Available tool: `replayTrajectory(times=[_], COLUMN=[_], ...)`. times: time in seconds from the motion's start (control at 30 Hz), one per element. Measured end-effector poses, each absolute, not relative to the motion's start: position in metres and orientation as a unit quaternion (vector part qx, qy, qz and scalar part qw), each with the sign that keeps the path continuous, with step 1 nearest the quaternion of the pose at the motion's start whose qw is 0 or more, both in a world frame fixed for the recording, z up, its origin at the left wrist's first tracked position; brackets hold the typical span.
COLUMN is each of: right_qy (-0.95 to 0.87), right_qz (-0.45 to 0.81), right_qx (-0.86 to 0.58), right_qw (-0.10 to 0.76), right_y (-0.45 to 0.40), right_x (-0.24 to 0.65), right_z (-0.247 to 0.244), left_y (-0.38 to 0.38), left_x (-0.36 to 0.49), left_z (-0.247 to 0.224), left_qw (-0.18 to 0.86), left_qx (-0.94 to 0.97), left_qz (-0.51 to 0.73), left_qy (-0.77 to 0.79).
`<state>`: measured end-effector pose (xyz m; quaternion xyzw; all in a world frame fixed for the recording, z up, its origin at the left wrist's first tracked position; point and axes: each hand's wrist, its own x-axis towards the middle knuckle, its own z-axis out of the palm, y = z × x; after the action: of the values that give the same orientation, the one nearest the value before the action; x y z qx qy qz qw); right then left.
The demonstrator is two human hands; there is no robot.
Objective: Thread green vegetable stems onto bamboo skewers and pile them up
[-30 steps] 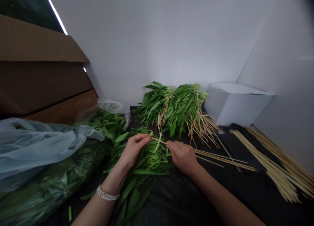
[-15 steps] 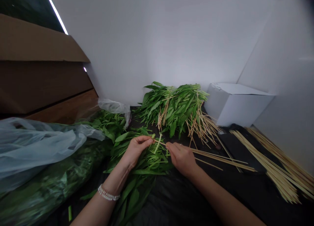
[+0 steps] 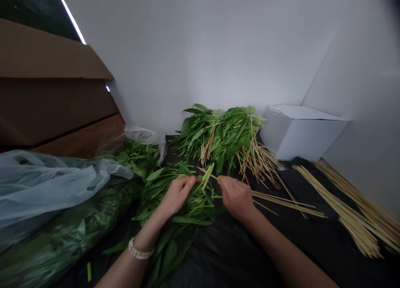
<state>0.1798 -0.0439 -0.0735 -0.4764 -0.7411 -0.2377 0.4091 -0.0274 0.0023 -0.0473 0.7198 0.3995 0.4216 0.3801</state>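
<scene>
Near the middle, my right hand [image 3: 236, 196] is closed on a thin wooden stick [image 3: 211, 175] that slants up to the left. Pale green stems [image 3: 206, 177] cross the stick between my two hands. My left hand [image 3: 179, 194], with a beaded bracelet on its wrist, pinches something at the left of these stems; its fingertips hide what it is. Loose leafy greens [image 3: 165, 219] lie under and around my left hand. To the right of my right hand, several loose sticks [image 3: 287, 202] rest on the black surface.
Skewered greens [image 3: 231, 134] are piled by the white wall, beside a white box [image 3: 303, 130]. Bundles of sticks [image 3: 340, 209] lie at the right. Plastic bags [image 3: 53, 188] with greens and a cardboard box [image 3: 50, 100] are at the left.
The stems between my hands are now closer together and tilt up to the right. My right hand has moved slightly right, and the stick's tip shows past the stems.
</scene>
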Motion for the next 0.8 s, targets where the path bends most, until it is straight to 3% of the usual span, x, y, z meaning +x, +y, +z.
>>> replayTrajectory(times=[0.23, 0.37, 0.47, 0.8], right_qy=[-0.663, -0.657, -0.663, -0.676], right_qz=[-0.289, -0.29, -0.281, -0.272], right_qx=[-0.512, -0.519, -0.513, -0.504], right_qw=[0.464, 0.463, 0.467, 0.464], right_y=[-0.041, -0.041, -0.042, -0.042], right_x=[0.201, 0.203, 0.202, 0.199], right_z=[-0.066, -0.065, -0.065, -0.066], left_y=[0.012, 0.007, 0.001, -0.004], left_x=[-0.035, -0.034, -0.032, -0.036], left_z=[-0.056, -0.049, -0.046, -0.05], left_qw=[0.202, 0.21, 0.238, 0.16], left_qx=[0.803, 0.814, 0.861, 0.913], left_qz=[0.365, 0.37, 0.297, 0.144], left_qy=[0.425, 0.395, 0.338, 0.346])
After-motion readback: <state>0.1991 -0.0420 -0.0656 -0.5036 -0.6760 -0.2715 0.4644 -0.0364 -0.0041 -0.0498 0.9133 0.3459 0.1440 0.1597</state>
